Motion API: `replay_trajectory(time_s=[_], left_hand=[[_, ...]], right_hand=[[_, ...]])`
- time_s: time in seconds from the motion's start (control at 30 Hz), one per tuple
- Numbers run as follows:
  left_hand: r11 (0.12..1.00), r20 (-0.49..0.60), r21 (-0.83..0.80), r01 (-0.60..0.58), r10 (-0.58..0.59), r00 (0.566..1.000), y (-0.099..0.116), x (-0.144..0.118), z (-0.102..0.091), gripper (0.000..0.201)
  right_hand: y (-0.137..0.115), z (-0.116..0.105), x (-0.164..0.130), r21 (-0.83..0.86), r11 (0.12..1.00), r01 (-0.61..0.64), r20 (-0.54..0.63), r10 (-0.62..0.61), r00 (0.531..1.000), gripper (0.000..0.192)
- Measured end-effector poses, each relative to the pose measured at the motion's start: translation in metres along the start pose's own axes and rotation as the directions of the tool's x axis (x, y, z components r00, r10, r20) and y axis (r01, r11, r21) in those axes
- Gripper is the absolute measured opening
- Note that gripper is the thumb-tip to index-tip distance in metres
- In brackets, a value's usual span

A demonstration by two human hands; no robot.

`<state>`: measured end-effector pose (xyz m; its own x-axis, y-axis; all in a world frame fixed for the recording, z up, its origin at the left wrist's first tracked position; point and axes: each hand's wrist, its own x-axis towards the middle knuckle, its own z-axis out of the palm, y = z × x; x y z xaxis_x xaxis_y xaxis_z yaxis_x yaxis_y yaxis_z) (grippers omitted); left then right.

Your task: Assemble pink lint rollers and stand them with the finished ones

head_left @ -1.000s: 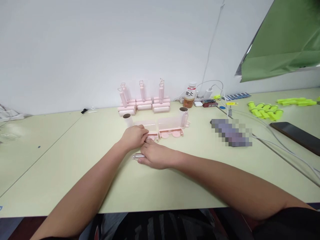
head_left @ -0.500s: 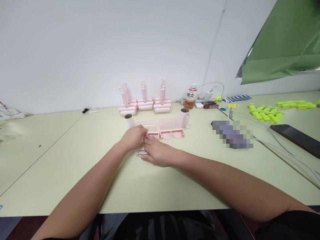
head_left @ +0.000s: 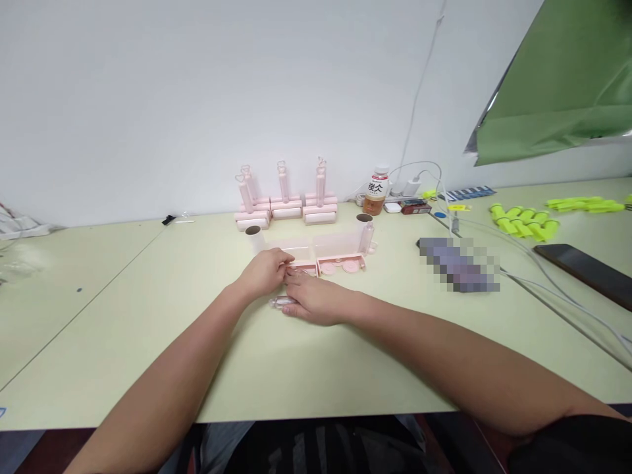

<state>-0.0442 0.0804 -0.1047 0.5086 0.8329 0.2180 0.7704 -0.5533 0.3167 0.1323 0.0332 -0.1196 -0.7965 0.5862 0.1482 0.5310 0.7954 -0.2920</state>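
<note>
While both forearms reach up the middle of the head view, the left hand (head_left: 264,272) and the right hand (head_left: 316,301) meet near the centre of the pale green table (head_left: 123,316). At the left hand's 3 o'clock its fingertips curl against the near edge of a pink tray (head_left: 302,266) — pinching it or only touching, I cannot tell. Lying flat and relaxed on the table, the right hand covers most of a small clear tube (head_left: 279,302), whose end sticks out at the hand's 9 o'clock; a real grasp cannot be made out. Beside the first tray, at its 3 o'clock, lies a second pink tray (head_left: 340,264) holding round pink discs, and a cardboard-cored roll (head_left: 366,234) stands at that tray's 1 o'clock. Another roll (head_left: 254,238) stands at 12 o'clock from the left hand. Further back, against the white wall, stands a row of pink rollers (head_left: 286,204) with upright handles. At 2 o'clock from the hands — well apart — are a drink bottle (head_left: 378,191), white cables (head_left: 543,270), yellow-green parts (head_left: 523,220) and a dark phone (head_left: 585,271).
</note>
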Motion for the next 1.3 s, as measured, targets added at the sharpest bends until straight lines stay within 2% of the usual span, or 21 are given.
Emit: replay_trajectory(time_s=[0.23, 0.47, 0.67, 0.97, 1.07, 1.17, 1.3], left_hand=[[1.0, -0.004, -0.024, -0.013, 0.013, 1.0, -0.001, -0.002, 0.0, 0.035], [0.999, -0.005, -0.037, -0.026, 0.026, 1.0, -0.003, -0.001, 0.001, 0.034], [1.0, 0.002, -0.03, -0.007, 0.007, 1.0, -0.002, -0.002, 0.001, 0.032], [0.998, 0.005, -0.059, -0.001, 0.001, 1.0, 0.0, -0.004, -0.001, 0.029], [0.998, 0.008, -0.063, 0.002, -0.002, 1.0, 0.0, -0.004, -0.001, 0.031], [0.994, -0.016, -0.108, 0.009, -0.011, 1.0, 0.004, -0.006, -0.003, 0.031], [0.944, -0.048, -0.329, 0.022, -0.04, 0.998, 0.014, -0.015, -0.014, 0.027]], right_hand=[[0.003, -0.001, 0.004, 0.033, 0.999, 0.025, -0.02, -0.025, 0.999, 0.035], [-0.011, 0.001, -0.003, -0.087, 0.996, 0.013, -0.026, -0.016, 1.0, 0.048], [-0.028, 0.006, -0.014, -0.085, 0.994, -0.063, 0.049, 0.067, 0.997, 0.059], [-0.021, 0.0, -0.012, -0.124, 0.981, -0.15, 0.075, 0.16, 0.984, 0.057], [-0.02, 0.002, -0.012, -0.092, 0.986, -0.137, 0.037, 0.14, 0.989, 0.056], [-0.019, 0.002, -0.012, -0.036, 0.994, -0.101, -0.058, 0.099, 0.993, 0.052], [-0.022, -0.005, -0.012, -0.011, 0.996, -0.084, -0.139, 0.082, 0.987, 0.044]])
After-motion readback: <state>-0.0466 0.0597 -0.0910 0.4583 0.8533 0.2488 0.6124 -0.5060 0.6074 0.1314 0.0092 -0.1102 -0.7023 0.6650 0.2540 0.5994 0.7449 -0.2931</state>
